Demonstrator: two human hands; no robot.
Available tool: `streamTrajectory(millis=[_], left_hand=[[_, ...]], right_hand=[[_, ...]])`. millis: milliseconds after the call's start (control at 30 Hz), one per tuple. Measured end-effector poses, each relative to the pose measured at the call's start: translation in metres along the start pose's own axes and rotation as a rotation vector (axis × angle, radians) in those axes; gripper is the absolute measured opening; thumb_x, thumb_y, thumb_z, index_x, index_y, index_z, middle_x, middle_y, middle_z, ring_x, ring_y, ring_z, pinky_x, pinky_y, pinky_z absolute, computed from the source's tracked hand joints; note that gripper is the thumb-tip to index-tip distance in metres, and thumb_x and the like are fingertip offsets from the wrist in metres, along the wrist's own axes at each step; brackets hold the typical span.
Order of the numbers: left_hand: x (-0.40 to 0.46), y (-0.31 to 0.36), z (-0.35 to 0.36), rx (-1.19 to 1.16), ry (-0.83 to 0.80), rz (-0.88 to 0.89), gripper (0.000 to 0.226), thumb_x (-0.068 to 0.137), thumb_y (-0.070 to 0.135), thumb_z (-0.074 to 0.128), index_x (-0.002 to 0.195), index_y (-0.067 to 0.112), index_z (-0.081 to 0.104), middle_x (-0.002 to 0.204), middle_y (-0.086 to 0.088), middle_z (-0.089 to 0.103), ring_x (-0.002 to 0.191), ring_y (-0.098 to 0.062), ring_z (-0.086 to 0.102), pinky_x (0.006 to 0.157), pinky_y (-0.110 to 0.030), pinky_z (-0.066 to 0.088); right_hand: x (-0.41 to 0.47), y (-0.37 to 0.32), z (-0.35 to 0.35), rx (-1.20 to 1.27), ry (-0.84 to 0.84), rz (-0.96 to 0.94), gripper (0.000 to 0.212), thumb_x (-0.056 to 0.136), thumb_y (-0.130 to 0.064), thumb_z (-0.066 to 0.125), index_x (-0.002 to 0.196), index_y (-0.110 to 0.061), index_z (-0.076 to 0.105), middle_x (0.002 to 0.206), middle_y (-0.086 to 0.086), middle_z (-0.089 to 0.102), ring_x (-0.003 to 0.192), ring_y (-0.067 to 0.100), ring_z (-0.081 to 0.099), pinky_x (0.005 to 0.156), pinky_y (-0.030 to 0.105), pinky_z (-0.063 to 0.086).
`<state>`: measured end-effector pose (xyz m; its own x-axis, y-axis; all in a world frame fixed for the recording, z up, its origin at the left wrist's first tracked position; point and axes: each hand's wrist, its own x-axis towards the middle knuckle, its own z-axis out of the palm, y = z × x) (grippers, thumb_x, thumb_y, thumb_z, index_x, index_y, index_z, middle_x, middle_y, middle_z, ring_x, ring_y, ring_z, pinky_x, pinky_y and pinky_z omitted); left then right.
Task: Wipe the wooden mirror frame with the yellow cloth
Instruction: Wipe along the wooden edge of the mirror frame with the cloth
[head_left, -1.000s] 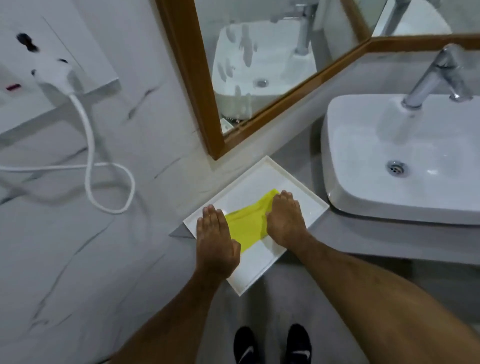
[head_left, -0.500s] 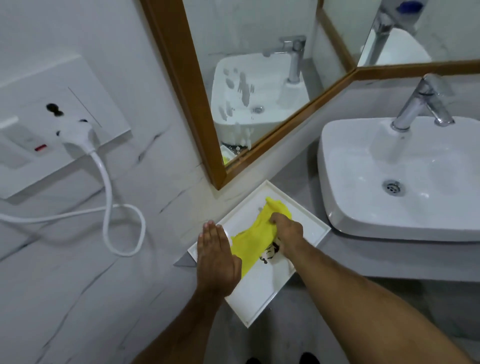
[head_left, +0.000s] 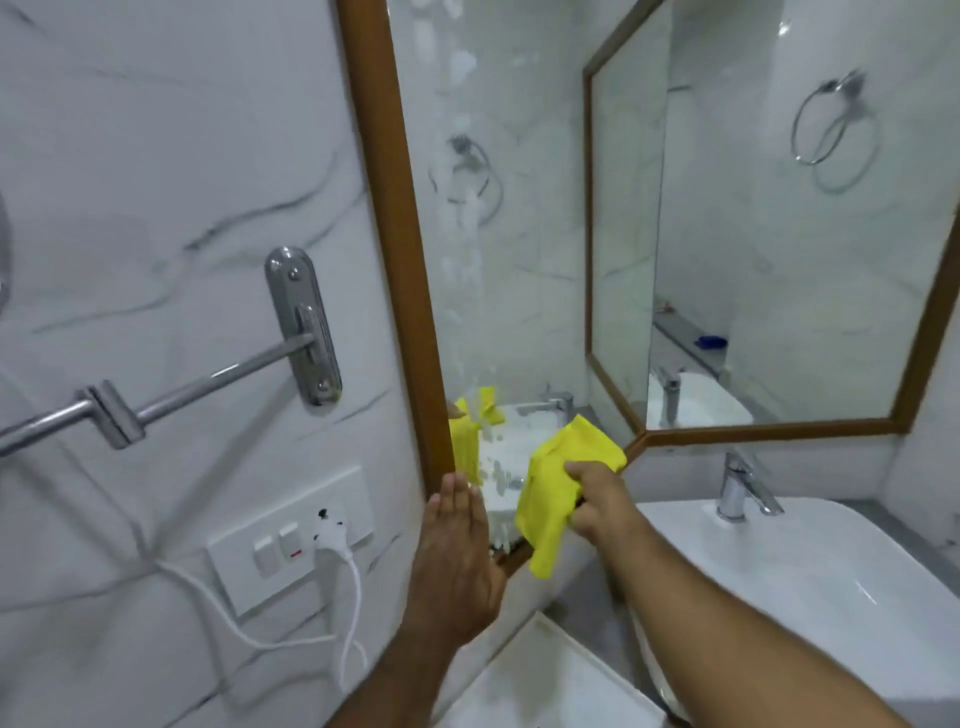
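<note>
Yellow cloth (head_left: 558, 483) soft and crumpled, bunched in right hand's (head_left: 597, 501) fist before wooden mirror frame (head_left: 400, 249), left hand (head_left: 457, 561) flat, fingers together, white rectangular tray (head_left: 545, 686) holding nothing visible, glossy white basin (head_left: 810, 582)

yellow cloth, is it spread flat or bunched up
Bunched: the cloth is gathered in the right hand, crumpled, with an end hanging below the fist.

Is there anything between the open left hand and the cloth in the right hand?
In the head view, only smeared mirror glass shows between the left hand and the yellow cloth, with the wooden frame's corner lower down. Nothing else intervenes.
</note>
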<state>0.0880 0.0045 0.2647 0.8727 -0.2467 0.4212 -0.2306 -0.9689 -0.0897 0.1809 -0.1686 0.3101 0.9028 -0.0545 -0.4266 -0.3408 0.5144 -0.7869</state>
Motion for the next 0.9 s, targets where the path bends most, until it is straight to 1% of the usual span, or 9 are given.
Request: streamTrajectory(millis=[100, 200, 333, 400, 500, 567, 700, 800, 900], left_hand=[[0.047, -0.013, -0.064, 0.118, 0.098, 0.011, 0.086, 0.063, 0.03, 0.061, 0.134, -0.016, 0.047, 0.145, -0.04, 0.036, 0.137, -0.054, 0.033, 0.115, -0.061, 0.028], [0.094, -0.03, -0.135, 0.235, 0.253, -0.016, 0.089, 0.066, 0.027, 0.063, 0.139, -0.018, 0.037, 0.146, -0.044, 0.03, 0.14, -0.056, 0.026, 0.116, -0.062, 0.02], [0.147, -0.051, -0.23, 0.409, 0.421, -0.064, 0.086, 0.078, 0.033, 0.03, 0.148, -0.015, 0.018, 0.154, -0.041, 0.011, 0.146, -0.053, 0.007, 0.121, -0.057, 0.003], [0.168, -0.064, -0.273, 0.487, 0.481, -0.089, 0.084, 0.084, 0.038, 0.02, 0.15, -0.012, 0.009, 0.157, -0.039, 0.003, 0.148, -0.049, 0.0, 0.122, -0.054, -0.003], [0.189, -0.081, -0.325, 0.596, 0.535, -0.112, 0.087, 0.083, 0.045, 0.006, 0.151, -0.009, 0.002, 0.159, -0.035, -0.004, 0.149, -0.046, -0.007, 0.123, -0.054, -0.002], [0.2, -0.089, -0.349, 0.651, 0.574, -0.126, 0.086, 0.082, 0.042, 0.007, 0.152, -0.008, 0.002, 0.159, -0.034, -0.005, 0.149, -0.044, -0.008, 0.123, -0.054, 0.0], [0.214, -0.103, -0.372, 0.736, 0.568, -0.172, 0.083, 0.086, 0.04, 0.014, 0.152, -0.006, -0.005, 0.159, -0.031, -0.013, 0.148, -0.04, -0.018, 0.123, -0.052, -0.002], [0.227, -0.116, -0.379, 0.781, 0.559, -0.199, 0.081, 0.089, 0.044, 0.01, 0.152, -0.004, -0.005, 0.16, -0.029, -0.014, 0.148, -0.039, -0.019, 0.124, -0.05, -0.004], [0.237, -0.127, -0.382, 0.785, 0.554, -0.19, 0.081, 0.09, 0.048, 0.0, 0.153, -0.004, -0.001, 0.162, -0.027, -0.009, 0.15, -0.038, -0.014, 0.124, -0.05, 0.0]], right_hand=[[-0.025, -0.071, 0.041, 0.026, -0.054, -0.134, 0.038, 0.098, -0.009, 0.046, 0.134, 0.004, 0.05, 0.115, 0.019, 0.063, 0.092, 0.031, 0.064, 0.079, 0.037, 0.049], [-0.047, -0.134, 0.078, 0.04, -0.18, -0.278, 0.043, 0.099, -0.01, 0.035, 0.14, 0.0, 0.042, 0.142, 0.021, 0.05, 0.122, 0.036, 0.056, 0.086, 0.039, 0.048], [-0.086, -0.199, 0.13, 0.213, -0.219, -0.297, 0.049, 0.092, -0.031, 0.051, 0.135, -0.009, 0.051, 0.137, 0.014, 0.055, 0.124, 0.035, 0.053, 0.103, 0.051, 0.04], [-0.103, -0.224, 0.151, 0.284, -0.279, -0.32, 0.051, 0.092, -0.037, 0.054, 0.137, -0.014, 0.05, 0.131, 0.007, 0.055, 0.12, 0.03, 0.053, 0.092, 0.047, 0.039], [-0.117, -0.254, 0.176, 0.353, -0.34, -0.409, 0.037, 0.095, -0.028, 0.048, 0.13, -0.019, 0.055, 0.117, 0.006, 0.059, 0.086, 0.022, 0.06, 0.067, 0.031, 0.049], [-0.122, -0.272, 0.191, 0.392, -0.344, -0.478, 0.033, 0.095, -0.022, 0.046, 0.126, -0.02, 0.058, 0.111, 0.005, 0.062, 0.079, 0.023, 0.06, 0.056, 0.028, 0.05], [-0.127, -0.304, 0.22, 0.395, -0.248, -0.648, 0.031, 0.099, -0.024, 0.046, 0.128, -0.023, 0.058, 0.117, 0.006, 0.065, 0.089, 0.023, 0.057, 0.087, 0.034, 0.049], [-0.128, -0.328, 0.24, 0.321, -0.183, -0.827, 0.03, 0.101, -0.027, 0.045, 0.127, -0.023, 0.058, 0.104, 0.004, 0.065, 0.089, 0.026, 0.063, 0.078, 0.023, 0.043], [-0.124, -0.347, 0.261, 0.213, -0.211, -1.049, 0.033, 0.101, -0.027, 0.044, 0.132, -0.03, 0.053, 0.116, -0.002, 0.066, 0.091, 0.018, 0.065, 0.077, 0.017, 0.045]])
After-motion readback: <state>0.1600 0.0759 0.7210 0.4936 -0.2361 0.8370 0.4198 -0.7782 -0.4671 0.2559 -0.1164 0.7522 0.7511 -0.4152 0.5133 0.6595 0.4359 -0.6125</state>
